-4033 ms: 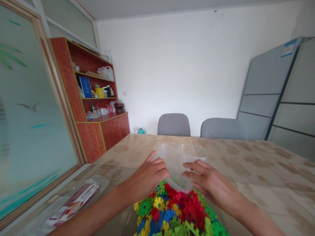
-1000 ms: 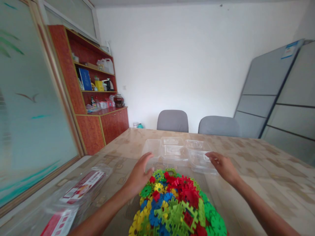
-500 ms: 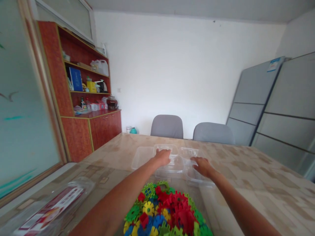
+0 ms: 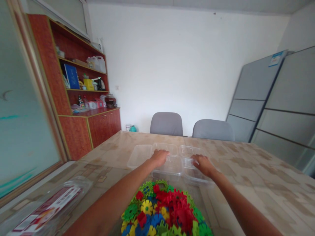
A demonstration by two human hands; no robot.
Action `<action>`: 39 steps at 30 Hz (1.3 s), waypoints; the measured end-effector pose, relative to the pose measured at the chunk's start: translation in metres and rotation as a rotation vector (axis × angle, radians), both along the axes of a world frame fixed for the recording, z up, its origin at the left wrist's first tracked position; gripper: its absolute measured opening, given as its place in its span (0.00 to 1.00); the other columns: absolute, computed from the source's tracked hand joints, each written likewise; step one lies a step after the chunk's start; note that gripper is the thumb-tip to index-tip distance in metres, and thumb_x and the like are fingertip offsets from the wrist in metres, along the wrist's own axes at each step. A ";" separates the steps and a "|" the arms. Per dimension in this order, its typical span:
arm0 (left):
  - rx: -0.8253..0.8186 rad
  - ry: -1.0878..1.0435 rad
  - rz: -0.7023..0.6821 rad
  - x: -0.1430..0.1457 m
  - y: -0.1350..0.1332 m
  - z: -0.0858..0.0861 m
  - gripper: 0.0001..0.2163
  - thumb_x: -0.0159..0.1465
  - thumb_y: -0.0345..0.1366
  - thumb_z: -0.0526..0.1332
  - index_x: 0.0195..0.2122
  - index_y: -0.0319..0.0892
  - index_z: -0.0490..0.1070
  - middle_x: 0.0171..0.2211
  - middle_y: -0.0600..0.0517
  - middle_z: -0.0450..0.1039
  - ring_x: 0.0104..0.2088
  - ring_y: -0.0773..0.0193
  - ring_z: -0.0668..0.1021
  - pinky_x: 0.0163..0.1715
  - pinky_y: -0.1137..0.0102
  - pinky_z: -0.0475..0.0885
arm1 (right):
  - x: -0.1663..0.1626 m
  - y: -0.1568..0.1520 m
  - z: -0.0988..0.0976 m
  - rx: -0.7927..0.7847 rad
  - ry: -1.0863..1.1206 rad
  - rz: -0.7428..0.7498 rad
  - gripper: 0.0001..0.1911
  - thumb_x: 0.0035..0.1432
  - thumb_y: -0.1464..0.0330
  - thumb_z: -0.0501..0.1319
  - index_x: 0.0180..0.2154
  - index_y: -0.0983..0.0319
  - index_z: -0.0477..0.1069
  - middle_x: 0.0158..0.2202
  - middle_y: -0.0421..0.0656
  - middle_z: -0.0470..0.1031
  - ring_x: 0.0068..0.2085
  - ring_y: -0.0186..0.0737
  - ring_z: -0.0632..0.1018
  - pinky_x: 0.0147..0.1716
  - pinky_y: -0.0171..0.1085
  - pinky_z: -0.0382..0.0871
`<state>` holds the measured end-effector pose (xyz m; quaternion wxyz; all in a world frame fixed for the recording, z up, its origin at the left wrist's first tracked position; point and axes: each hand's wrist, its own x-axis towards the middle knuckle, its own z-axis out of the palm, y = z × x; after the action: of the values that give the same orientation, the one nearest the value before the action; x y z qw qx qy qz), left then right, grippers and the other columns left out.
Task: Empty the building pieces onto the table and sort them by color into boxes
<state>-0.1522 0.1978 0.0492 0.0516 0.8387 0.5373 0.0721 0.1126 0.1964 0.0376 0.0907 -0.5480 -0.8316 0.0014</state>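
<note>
Several clear plastic containers stand close together across the middle of the table. My left hand is over the near middle container, fingers stretched toward its rim; whether they touch it I cannot tell. Behind it sits another clear container, with a further one to the left. My right hand reaches over the near right container, thumb and fingers apart. A far right container lies just beyond those fingertips. Between my forearms is a heap of colourful plastic building pieces, red, green, yellow and blue.
A clear plastic bag with a printed label lies at the table's left. Two grey chairs stand at the far edge. A wooden shelf cabinet is at back left, grey cabinets at right.
My right hand has shifted slightly, its fingertips now nearer the far right container. My left hand stays over the middle containers. The whole view has tilted a little.
</note>
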 end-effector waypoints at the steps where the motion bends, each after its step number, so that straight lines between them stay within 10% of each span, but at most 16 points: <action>1: 0.001 -0.001 0.004 0.001 0.000 0.000 0.13 0.67 0.38 0.58 0.51 0.40 0.68 0.50 0.46 0.69 0.46 0.57 0.75 0.45 0.57 0.73 | 0.000 0.001 -0.001 0.003 0.013 -0.002 0.10 0.64 0.68 0.58 0.45 0.64 0.72 0.44 0.45 0.76 0.48 0.45 0.75 0.49 0.50 0.66; 11: 0.080 -0.241 0.014 -0.014 -0.016 0.012 0.13 0.67 0.37 0.59 0.50 0.40 0.68 0.51 0.45 0.69 0.48 0.56 0.74 0.47 0.55 0.71 | 0.007 -0.034 0.011 0.182 0.354 -0.027 0.18 0.63 0.67 0.48 0.46 0.63 0.72 0.49 0.49 0.76 0.51 0.44 0.75 0.52 0.41 0.66; 19: 0.228 -0.611 0.212 -0.077 -0.114 0.015 0.17 0.60 0.27 0.54 0.49 0.41 0.71 0.51 0.48 0.74 0.52 0.59 0.74 0.54 0.66 0.67 | 0.015 -0.090 0.034 0.147 0.692 -0.010 0.19 0.59 0.56 0.51 0.39 0.61 0.74 0.35 0.46 0.81 0.35 0.45 0.80 0.36 0.38 0.73; 25: 0.259 -0.775 0.297 -0.083 -0.178 -0.026 0.16 0.63 0.39 0.53 0.49 0.43 0.71 0.49 0.49 0.75 0.51 0.56 0.75 0.52 0.63 0.69 | -0.006 -0.105 0.048 0.084 0.561 0.121 0.16 0.58 0.58 0.53 0.36 0.60 0.75 0.31 0.44 0.81 0.29 0.43 0.79 0.30 0.37 0.70; 33: 0.236 -0.824 0.321 -0.066 -0.183 -0.050 0.18 0.64 0.42 0.52 0.53 0.42 0.67 0.55 0.45 0.70 0.56 0.56 0.70 0.58 0.60 0.62 | -0.029 -0.104 0.015 0.039 0.362 0.140 0.20 0.61 0.65 0.48 0.46 0.64 0.72 0.28 0.46 0.79 0.29 0.45 0.80 0.31 0.38 0.70; 39: 0.226 -0.875 0.364 -0.067 -0.185 -0.055 0.17 0.65 0.43 0.50 0.50 0.42 0.69 0.52 0.45 0.72 0.55 0.55 0.71 0.57 0.59 0.62 | -0.047 -0.113 0.004 0.086 0.187 0.097 0.23 0.62 0.72 0.48 0.57 0.65 0.64 0.45 0.51 0.78 0.43 0.47 0.80 0.39 0.39 0.70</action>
<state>-0.2189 0.0127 -0.0059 0.1676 0.6224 0.5920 0.4837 0.0655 0.0837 0.0417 0.1914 -0.5003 -0.8442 0.0213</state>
